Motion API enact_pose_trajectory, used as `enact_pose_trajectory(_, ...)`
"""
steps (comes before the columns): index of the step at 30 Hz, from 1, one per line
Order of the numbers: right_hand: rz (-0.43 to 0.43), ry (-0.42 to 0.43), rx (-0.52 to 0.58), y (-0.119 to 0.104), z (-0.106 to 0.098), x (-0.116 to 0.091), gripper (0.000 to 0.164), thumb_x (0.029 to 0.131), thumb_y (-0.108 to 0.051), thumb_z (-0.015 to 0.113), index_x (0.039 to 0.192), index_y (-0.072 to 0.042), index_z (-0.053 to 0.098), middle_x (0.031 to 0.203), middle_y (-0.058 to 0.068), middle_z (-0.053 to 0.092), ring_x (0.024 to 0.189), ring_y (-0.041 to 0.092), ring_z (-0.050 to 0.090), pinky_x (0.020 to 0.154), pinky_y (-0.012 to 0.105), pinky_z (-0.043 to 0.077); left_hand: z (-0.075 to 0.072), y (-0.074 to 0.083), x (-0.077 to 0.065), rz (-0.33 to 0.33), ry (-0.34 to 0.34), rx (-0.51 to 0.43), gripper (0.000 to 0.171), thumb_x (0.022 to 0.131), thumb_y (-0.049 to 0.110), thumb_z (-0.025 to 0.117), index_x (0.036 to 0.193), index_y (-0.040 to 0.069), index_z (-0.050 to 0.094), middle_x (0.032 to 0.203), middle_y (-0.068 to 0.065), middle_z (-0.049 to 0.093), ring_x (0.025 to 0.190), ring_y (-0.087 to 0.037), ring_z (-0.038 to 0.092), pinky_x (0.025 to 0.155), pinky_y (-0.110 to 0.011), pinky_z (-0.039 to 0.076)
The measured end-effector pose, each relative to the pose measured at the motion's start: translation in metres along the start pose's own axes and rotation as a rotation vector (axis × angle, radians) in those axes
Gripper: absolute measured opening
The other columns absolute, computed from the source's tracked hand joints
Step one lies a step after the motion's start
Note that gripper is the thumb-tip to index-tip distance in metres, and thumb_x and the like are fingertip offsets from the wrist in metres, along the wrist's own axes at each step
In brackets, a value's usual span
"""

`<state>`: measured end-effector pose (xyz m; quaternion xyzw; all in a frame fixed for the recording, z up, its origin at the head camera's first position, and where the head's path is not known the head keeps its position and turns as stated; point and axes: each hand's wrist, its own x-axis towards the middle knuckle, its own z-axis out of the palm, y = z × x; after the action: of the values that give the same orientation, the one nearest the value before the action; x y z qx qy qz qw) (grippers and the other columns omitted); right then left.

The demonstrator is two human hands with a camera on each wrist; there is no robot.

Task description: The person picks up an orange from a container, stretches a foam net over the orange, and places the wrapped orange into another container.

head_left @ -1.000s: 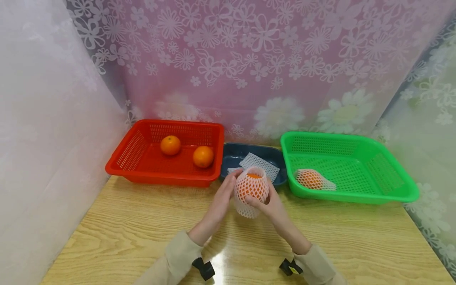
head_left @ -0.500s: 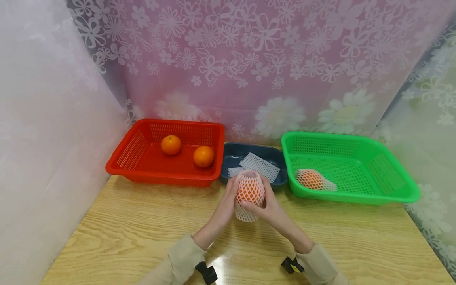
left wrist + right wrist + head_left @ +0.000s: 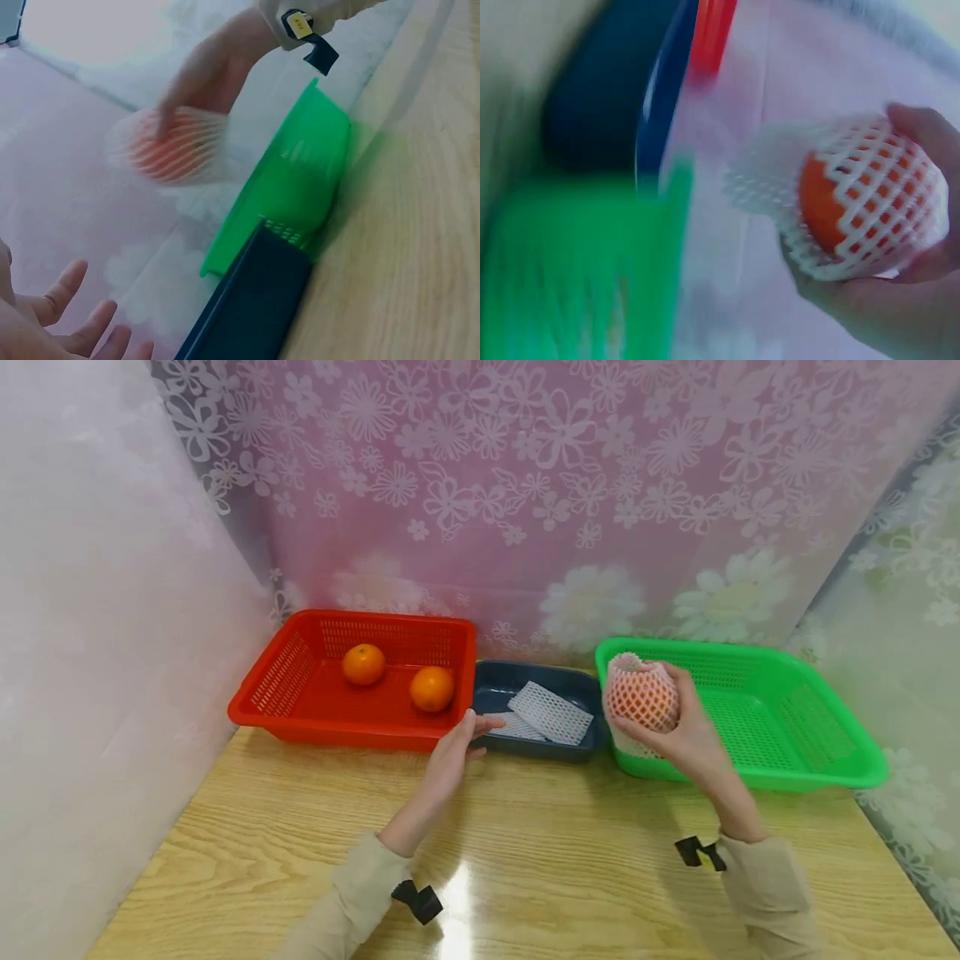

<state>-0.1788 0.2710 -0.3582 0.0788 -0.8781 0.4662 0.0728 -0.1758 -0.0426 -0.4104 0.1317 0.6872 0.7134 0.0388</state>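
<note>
My right hand (image 3: pixel 693 731) grips an orange (image 3: pixel 642 700) in a white foam net sleeve, over the left end of the green basket (image 3: pixel 810 777). In the right wrist view, the sleeve (image 3: pixel 874 199) gapes at one end and bare orange peel shows there. My left hand (image 3: pixel 450 756) holds nothing, its fingers spread beside the near left rim of the dark blue tray (image 3: pixel 577 752). Inside that tray lie flat white foam net sleeves (image 3: pixel 551 712). The held orange and my right hand hide the part of the green basket behind them.
A red basket (image 3: pixel 337 735) stands at the left with two bare oranges, one farther left (image 3: pixel 363 665) and one near its right wall (image 3: pixel 432 689). The blue tray sits between the two baskets on the wooden table (image 3: pixel 525 860). Floral curtains (image 3: pixel 480 527) hang behind and at both sides.
My right hand has carried the sleeved orange from in front of the blue tray rightward to over the green basket. My left hand has let go of it and moved slightly left.
</note>
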Motion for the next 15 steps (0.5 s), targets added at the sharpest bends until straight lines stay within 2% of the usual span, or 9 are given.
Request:
enact_pose_trajectory(3,-0.048,0.032,-0.179,0.021,-0.037,0.008,0.090,0.089,-0.021,0.079,0.157,-0.004,0.022,0.143,0.032,0.038,0.122,0.049,0.048,0.085,0.054,0.052,-0.007,0.005,0.001,-0.008,0.001,-0.037,0.050,0.112,0.034,0.033,0.131,-0.002,0.062,0.137,-0.016,0.061,0.132,-0.034,0.051,0.110,-0.052,0.043)
enact_pose_trajectory(6,-0.057,0.055,-0.341,0.046,-0.066,0.015,0.088,0.087,-0.019,0.081,0.153,0.002,0.027,0.136,0.038,0.035,0.113,0.053,0.047,0.079,0.066,0.048,-0.012,0.010,0.001,-0.008,-0.009,-0.060,0.048,0.111,0.035,0.036,0.130,-0.001,0.062,0.136,-0.015,0.061,0.131,-0.033,0.052,0.108,-0.048,0.046)
enact_pose_trajectory(8,-0.041,0.036,-0.442,0.064,-0.081,0.018,0.087,0.086,-0.019,0.081,0.151,0.004,0.029,0.132,0.041,0.034,0.106,0.055,0.046,0.074,0.068,0.047,-0.014,0.011,0.001,-0.010,-0.013,-0.075,0.048,0.110,0.037,0.038,0.130,0.000,0.062,0.136,-0.015,0.061,0.132,-0.033,0.051,0.107,-0.046,0.047)
enact_pose_trajectory(11,-0.006,-0.050,-0.565,0.088,-0.097,0.023,0.085,0.085,-0.020,0.082,0.147,0.006,0.030,0.125,0.044,0.034,0.098,0.058,0.049,0.068,0.068,0.047,-0.016,0.013,0.000,-0.012,-0.013,-0.091,0.048,0.110,0.037,0.040,0.130,-0.001,0.062,0.136,-0.015,0.061,0.131,-0.033,0.051,0.107,-0.045,0.047)
enact_pose_trajectory(15,0.010,-0.205,-0.647,0.115,-0.107,0.028,0.082,0.082,-0.017,0.083,0.142,0.008,0.034,0.118,0.045,0.040,0.096,0.059,0.052,0.068,0.067,0.049,-0.017,0.012,0.000,-0.003,-0.015,-0.093,0.047,0.109,0.036,0.041,0.129,-0.002,0.061,0.136,-0.016,0.061,0.129,-0.029,0.053,0.106,-0.045,0.048)
